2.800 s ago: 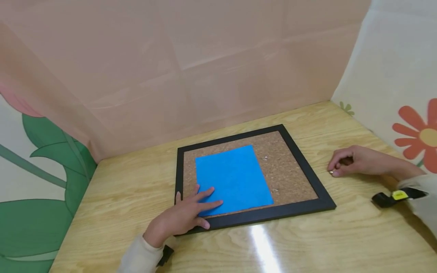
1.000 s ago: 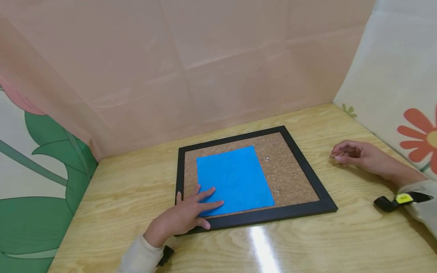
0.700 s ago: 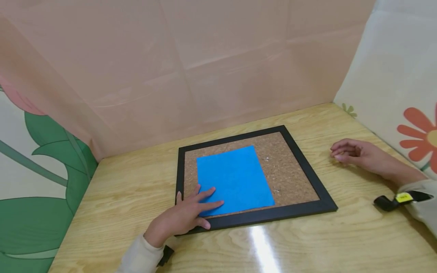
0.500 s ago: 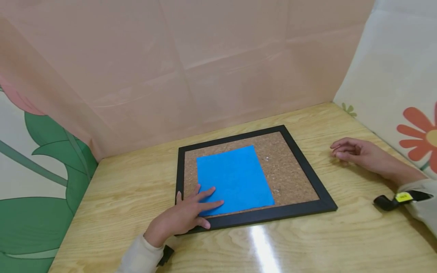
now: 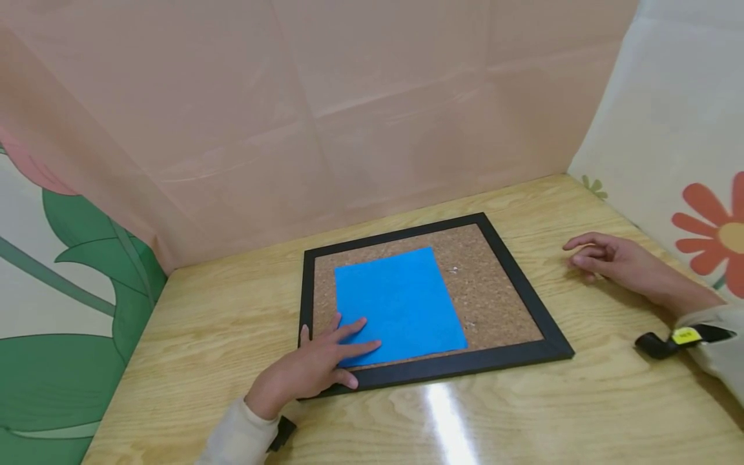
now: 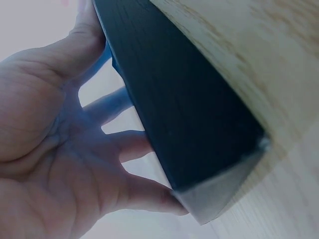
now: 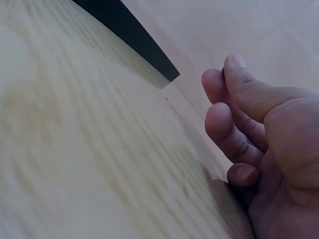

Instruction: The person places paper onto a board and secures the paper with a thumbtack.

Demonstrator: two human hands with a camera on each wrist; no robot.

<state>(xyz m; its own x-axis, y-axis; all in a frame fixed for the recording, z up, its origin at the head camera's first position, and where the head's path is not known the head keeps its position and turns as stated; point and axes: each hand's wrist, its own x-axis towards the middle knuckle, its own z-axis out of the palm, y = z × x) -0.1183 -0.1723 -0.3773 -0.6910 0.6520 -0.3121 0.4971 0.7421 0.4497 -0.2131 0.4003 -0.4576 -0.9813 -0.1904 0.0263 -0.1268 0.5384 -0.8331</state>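
Note:
My left hand lies with spread fingers on the lower left corner of a blue sheet, its thumb over the black frame of a cork board. In the left wrist view, the straight fingers reach past the frame's edge. To the right of the board, my right hand is held just over the table. Its thumb and a finger pinch a tiny dark-edged thing, seemingly a thumbtack, mostly hidden between the fingertips. The other fingers are loosely curled.
Two small whitish bits are on the cork right of the sheet. The wooden table ends at a pinkish sheet behind and a flower-printed wall on the right. Black straps sit at my wrists.
My right hand, earlier with a small shiny gold-coloured thing at its fingertips on the table, has risen slightly; its fingers have shifted and the index finger has straightened. My left hand and the sheet stay put.

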